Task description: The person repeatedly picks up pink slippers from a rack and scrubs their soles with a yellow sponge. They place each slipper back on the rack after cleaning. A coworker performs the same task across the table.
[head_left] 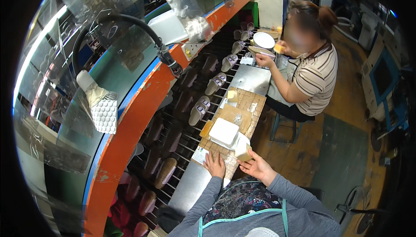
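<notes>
My left hand [214,166] lies flat with its fingers spread on the near end of the bench, beside a small printed card [200,155]. In my right hand [258,167], a pale yellow sponge block [243,152] is pinched between thumb and fingers. It is held at the corner of a white square container [223,131], which stands on the brown grid-lined board [232,160]. Against the container's left side rests a darker yellow sponge piece [206,129]. Farther up the board sits another pale yellow block [232,95].
Left of the bench, sandals [199,110] and soles [166,173] lie on a rack of metal rods [182,149]. An orange machine frame [151,87] runs beyond. At the far right of the bench, a seated co-worker [314,74] holds a sole and a yellow sponge near a white tub [264,40].
</notes>
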`<move>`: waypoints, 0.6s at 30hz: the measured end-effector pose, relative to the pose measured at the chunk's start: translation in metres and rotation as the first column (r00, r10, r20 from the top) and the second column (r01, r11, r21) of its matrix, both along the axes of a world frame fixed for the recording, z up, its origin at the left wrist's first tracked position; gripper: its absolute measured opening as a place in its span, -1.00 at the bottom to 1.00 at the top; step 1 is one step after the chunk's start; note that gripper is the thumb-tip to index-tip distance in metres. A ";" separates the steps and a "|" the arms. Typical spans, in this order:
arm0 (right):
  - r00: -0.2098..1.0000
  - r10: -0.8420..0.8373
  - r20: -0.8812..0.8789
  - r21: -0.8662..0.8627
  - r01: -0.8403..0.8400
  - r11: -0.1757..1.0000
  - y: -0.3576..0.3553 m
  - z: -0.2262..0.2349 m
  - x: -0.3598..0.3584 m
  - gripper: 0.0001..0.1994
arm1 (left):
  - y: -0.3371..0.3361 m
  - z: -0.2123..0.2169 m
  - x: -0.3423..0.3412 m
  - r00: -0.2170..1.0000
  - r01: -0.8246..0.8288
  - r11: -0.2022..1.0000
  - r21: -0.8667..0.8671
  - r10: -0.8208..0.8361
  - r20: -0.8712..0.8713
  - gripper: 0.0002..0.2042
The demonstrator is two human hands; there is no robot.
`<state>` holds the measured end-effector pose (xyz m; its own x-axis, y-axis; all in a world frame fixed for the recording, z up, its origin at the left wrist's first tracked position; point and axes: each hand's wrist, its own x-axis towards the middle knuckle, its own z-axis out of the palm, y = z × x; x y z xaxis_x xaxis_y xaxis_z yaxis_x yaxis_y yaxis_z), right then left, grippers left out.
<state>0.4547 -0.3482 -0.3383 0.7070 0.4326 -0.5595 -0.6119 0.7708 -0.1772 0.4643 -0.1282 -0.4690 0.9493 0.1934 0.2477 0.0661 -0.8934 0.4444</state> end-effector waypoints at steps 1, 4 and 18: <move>1.000 0.009 0.009 -0.004 -0.009 1.000 0.001 0.000 -0.001 -0.61 | 0.002 -0.003 -0.001 0.999 0.002 1.000 0.008 -0.002 -0.040 -0.60; 0.999 0.019 -0.038 -0.015 -0.020 1.000 0.008 -0.002 -0.002 -0.59 | 0.005 -0.005 0.000 0.999 0.031 0.998 0.053 -0.029 -0.035 -0.59; 0.995 -0.069 -0.066 0.067 0.074 0.995 0.008 -0.007 0.003 -0.53 | 0.007 -0.008 0.001 0.998 0.055 0.998 0.039 -0.055 -0.011 -0.58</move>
<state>0.4574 -0.3402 -0.3451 0.7011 0.4214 -0.5752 -0.5632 0.8220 -0.0844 0.4656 -0.1214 -0.4766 0.9608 0.1310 0.2445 0.0205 -0.9125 0.4087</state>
